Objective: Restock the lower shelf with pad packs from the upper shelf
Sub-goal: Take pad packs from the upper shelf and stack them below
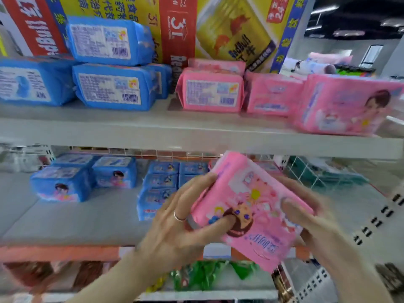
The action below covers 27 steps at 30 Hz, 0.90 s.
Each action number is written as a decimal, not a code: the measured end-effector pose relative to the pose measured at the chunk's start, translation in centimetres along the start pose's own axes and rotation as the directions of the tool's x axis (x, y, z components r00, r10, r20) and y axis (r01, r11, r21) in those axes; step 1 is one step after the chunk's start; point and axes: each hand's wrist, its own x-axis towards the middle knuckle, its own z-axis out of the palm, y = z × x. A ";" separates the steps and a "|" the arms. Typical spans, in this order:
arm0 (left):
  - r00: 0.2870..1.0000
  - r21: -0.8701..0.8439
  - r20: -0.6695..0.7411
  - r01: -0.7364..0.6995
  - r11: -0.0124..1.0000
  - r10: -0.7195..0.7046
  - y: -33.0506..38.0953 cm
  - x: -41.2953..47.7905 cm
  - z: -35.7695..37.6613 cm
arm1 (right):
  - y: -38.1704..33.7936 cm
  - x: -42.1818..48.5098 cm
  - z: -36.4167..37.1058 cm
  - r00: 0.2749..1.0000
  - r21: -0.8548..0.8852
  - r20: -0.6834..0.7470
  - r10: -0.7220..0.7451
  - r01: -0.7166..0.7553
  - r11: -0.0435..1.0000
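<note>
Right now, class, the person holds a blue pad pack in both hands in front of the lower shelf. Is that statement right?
Not quite. The head view shows the pad pack is pink, not blue. The rest stands: the left hand and the right hand both hold it in front of the lower shelf.

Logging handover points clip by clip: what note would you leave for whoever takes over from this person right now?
The left hand and the right hand grip the side edges of one soft pink plastic pad pack, tilted in the air before the grey lower shelf.
More pink plastic packs and blue plastic packs lie on the grey upper shelf; other blue packs lie on the lower one.
Done: one pack in hand. Left: set it down on the lower shelf, then fetch more.
</note>
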 end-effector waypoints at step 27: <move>0.663 -0.776 0.219 0.563 0.284 -0.716 -2.7 -9.4 -5.9 | 6.5 -4.4 11.4 0.973 0.074 -0.137 0.186 -0.178 0.981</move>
